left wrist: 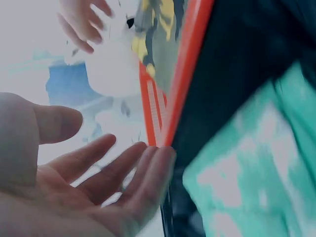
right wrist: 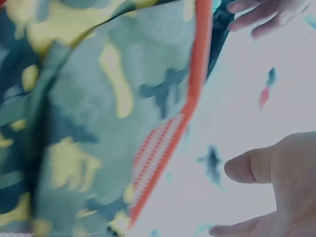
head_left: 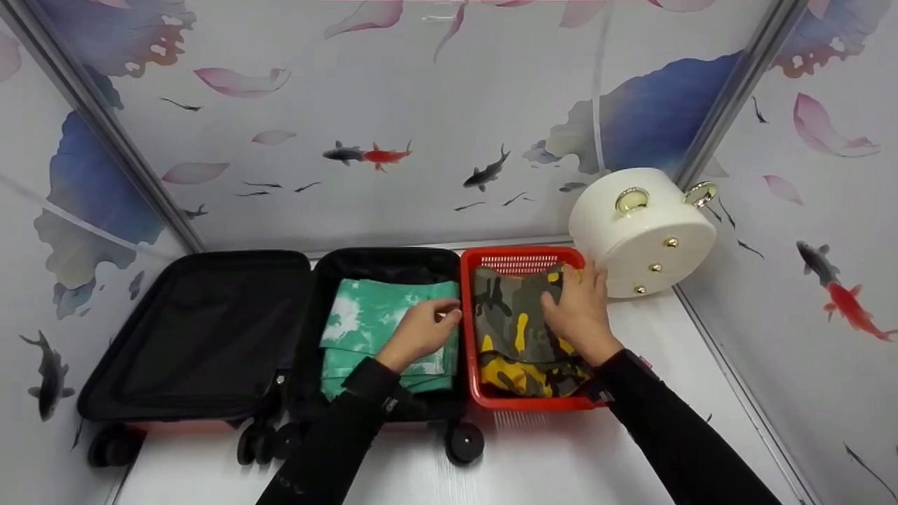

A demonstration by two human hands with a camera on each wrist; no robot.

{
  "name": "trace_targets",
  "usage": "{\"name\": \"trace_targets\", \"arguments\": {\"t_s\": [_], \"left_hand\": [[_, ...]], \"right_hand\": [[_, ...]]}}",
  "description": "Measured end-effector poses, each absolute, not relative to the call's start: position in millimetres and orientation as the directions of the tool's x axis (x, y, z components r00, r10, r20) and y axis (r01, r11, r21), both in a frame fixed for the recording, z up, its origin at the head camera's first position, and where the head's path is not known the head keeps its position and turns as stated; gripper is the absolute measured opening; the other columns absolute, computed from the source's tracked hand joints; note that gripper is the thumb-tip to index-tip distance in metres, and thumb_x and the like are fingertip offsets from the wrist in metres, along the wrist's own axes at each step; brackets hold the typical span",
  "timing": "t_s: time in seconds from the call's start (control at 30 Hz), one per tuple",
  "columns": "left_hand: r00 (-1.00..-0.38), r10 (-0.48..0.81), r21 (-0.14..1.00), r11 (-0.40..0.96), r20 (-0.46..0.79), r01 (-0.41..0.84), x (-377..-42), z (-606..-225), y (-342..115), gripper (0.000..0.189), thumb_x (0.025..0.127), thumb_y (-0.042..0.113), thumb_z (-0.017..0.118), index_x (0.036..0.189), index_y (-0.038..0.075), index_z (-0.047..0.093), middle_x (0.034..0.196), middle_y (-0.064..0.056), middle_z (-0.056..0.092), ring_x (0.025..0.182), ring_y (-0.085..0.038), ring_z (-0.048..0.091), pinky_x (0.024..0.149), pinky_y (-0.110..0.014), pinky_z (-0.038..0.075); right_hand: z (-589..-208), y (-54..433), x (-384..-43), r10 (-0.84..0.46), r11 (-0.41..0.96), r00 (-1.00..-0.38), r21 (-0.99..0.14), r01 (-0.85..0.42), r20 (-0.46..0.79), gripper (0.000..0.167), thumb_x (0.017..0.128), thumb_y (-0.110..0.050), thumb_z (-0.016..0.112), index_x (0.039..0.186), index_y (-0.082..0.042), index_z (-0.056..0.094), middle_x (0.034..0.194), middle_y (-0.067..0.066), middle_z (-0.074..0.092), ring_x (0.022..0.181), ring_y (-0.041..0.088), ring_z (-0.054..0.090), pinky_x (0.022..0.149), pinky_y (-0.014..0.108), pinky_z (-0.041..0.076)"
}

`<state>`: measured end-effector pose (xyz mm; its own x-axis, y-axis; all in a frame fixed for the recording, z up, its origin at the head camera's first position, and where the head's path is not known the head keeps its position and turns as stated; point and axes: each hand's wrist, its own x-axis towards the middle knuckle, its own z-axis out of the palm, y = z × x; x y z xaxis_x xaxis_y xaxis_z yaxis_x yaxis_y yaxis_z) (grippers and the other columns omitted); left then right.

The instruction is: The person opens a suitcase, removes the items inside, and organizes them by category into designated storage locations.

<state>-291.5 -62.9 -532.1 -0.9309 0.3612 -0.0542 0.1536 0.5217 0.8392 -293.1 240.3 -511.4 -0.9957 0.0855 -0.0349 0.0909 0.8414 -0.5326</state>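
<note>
My left hand (head_left: 419, 331) hovers over the right side of an open black suitcase (head_left: 302, 337), its fingers loosely bent around nothing. Below it lies a folded green-and-white tie-dye cloth (head_left: 375, 308). In the left wrist view, the fingertips of the left hand (left wrist: 98, 187) overlap the rim of a red plastic basket (head_left: 474, 382). Inside this basket is a folded camouflage cloth (head_left: 508, 308) in grey-green, yellow and black. My right hand (head_left: 581, 314) is over the basket's right side, thumb and fingers spread and holding nothing; the right wrist view shows the cloth (right wrist: 118, 143) beside it.
A white round case (head_left: 649, 231) with gold rings and studs stands behind the basket on the right. The suitcase's lid half (head_left: 217, 330) lies folded out to the left, and its wheels (head_left: 464, 442) face me. Patterned wall panels (head_left: 421, 105) enclose the white surface.
</note>
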Motion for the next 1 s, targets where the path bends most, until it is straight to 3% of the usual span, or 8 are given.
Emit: {"name": "trace_targets", "arguments": {"t_s": [0.1, 0.23, 0.3, 0.37, 0.53, 0.67, 0.77, 1.0], "left_hand": [[-0.963, 0.265, 0.793, 0.597, -0.053, 0.121, -298.7, -531.4, -87.8, 0.047, 0.117, 0.032, 0.054, 0.158, 0.01, 0.06, 0.148, -0.017, 0.071, 0.105, -0.036, 0.075, 0.079, -0.04, 0.054], [-0.991, 0.12, 0.711, 0.702, -0.063, 0.04, -311.5, -533.1, -127.6, 0.05, 0.116, 0.032, 0.054, 0.159, 0.006, 0.057, 0.145, -0.021, 0.071, 0.078, -0.031, 0.068, 0.071, -0.038, 0.043], [-0.995, 0.062, 0.665, 0.747, -0.078, -0.005, -317.7, -536.8, -147.1, 0.053, 0.116, 0.032, 0.053, 0.16, 0.003, 0.055, 0.141, -0.024, 0.072, 0.083, -0.032, 0.071, 0.076, -0.042, 0.048], [-0.998, 0.022, 0.614, 0.789, -0.064, -0.022, -327.2, -551.2, -166.0, 0.054, 0.114, 0.031, 0.053, 0.157, -0.001, 0.057, 0.14, -0.028, 0.072, 0.095, -0.04, 0.074, 0.085, -0.05, 0.054], [-0.996, 0.035, 0.554, 0.832, -0.083, -0.017, -356.1, -605.7, -203.8, 0.061, 0.112, 0.032, 0.052, 0.156, -0.01, 0.054, 0.155, -0.033, 0.06, 0.137, -0.054, 0.062, 0.116, -0.064, 0.05], [-0.973, 0.098, 0.586, 0.809, -0.21, -0.046, -361.6, -623.3, -217.9, 0.07, 0.113, 0.036, 0.046, 0.166, -0.008, 0.038, 0.167, -0.035, 0.047, 0.154, -0.054, 0.047, 0.126, -0.065, 0.04], [-0.951, 0.087, 0.599, 0.792, -0.297, -0.115, -356.4, -617.1, -221.8, 0.073, 0.114, 0.036, 0.044, 0.172, -0.005, 0.027, 0.172, -0.036, 0.037, 0.159, -0.055, 0.039, 0.128, -0.066, 0.037], [-0.925, -0.012, 0.584, 0.772, -0.38, -0.25, -345.1, -603.8, -222.4, 0.079, 0.114, 0.033, 0.042, 0.174, -0.007, 0.008, 0.173, -0.042, 0.027, 0.159, -0.059, 0.035, 0.128, -0.067, 0.034]], "right_hand": [[-504.8, 215.3, -287.7, 0.039, 0.821, -0.999, -0.569, 0.042, -0.018, 0.07, 0.111, -0.031, 0.057, 0.168, 0.005, 0.038, 0.182, 0.034, 0.009, 0.169, 0.058, 0.009, 0.133, 0.072, 0.022], [-507.4, 177.6, -276.7, -0.069, 0.647, -0.997, -0.762, -0.031, -0.018, 0.055, 0.112, -0.027, 0.058, 0.162, -0.002, 0.053, 0.173, 0.024, 0.045, 0.154, 0.044, 0.052, 0.114, 0.055, 0.053], [-513.0, 158.5, -270.4, -0.122, 0.543, -0.992, -0.839, -0.048, -0.022, 0.05, 0.113, -0.025, 0.059, 0.159, -0.006, 0.058, 0.16, 0.018, 0.063, 0.133, 0.035, 0.07, 0.094, 0.043, 0.059], [-518.0, 139.6, -265.3, -0.171, 0.488, -0.984, -0.872, -0.044, -0.046, 0.049, 0.113, -0.025, 0.058, 0.159, -0.007, 0.058, 0.147, 0.015, 0.072, 0.112, 0.028, 0.074, 0.084, 0.035, 0.06], [-522.8, 101.9, -260.4, -0.266, 0.569, -0.945, -0.822, 0.006, -0.191, 0.066, 0.114, -0.031, 0.054, 0.171, -0.005, 0.036, 0.161, 0.018, 0.061, 0.093, 0.019, 0.066, 0.077, 0.035, 0.048], [-524.6, 80.4, -263.2, -0.272, 0.641, -0.905, -0.763, 0.082, -0.326, 0.085, 0.114, -0.044, 0.055, 0.177, -0.004, 0.015, 0.177, 0.02, 0.039, 0.126, 0.032, 0.068, 0.106, 0.048, 0.053], [-529.9, 69.7, -265.2, -0.273, 0.649, -0.891, -0.753, 0.107, -0.362, 0.089, 0.114, -0.046, 0.056, 0.177, -0.002, 0.01, 0.182, 0.021, 0.028, 0.165, 0.036, 0.039, 0.132, 0.054, 0.037], [-547.3, 58.6, -272.2, -0.249, 0.632, -0.874, -0.754, 0.18, -0.417, 0.087, 0.113, -0.042, 0.057, 0.177, -0.003, 0.011, 0.186, 0.021, 0.014, 0.173, 0.037, 0.018, 0.138, 0.054, 0.024]]}}
